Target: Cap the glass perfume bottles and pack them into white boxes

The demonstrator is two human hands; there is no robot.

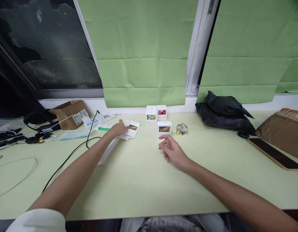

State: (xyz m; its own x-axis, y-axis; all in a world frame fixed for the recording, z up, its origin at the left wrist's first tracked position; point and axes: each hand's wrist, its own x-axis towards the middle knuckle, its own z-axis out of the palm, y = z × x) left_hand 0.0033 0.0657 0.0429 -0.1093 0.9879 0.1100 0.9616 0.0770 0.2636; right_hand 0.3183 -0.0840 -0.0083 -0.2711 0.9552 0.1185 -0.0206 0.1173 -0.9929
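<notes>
left hand fingers flat, open, resting on flattened cartons; right hand loosely curled, holding nothing, just in front of small white box; glass bottle beside it; stacked boxes behind; phone far right

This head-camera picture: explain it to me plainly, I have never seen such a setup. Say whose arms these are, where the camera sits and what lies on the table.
There is no machine here. The camera is worn on a person's head and looks forward and down, so the two bare arms are the wearer's own.

The left hand rests on a flattened white carton lying on the pale green table. The right hand holds nothing; its fingers curl just short of a small white box with a yellow picture.

Behind stands a stack of similar boxes. Beside them is a small glass bottle with a gold cap. To the right lie a black bag and a phone; to the left, cables and a brown parcel.
</notes>
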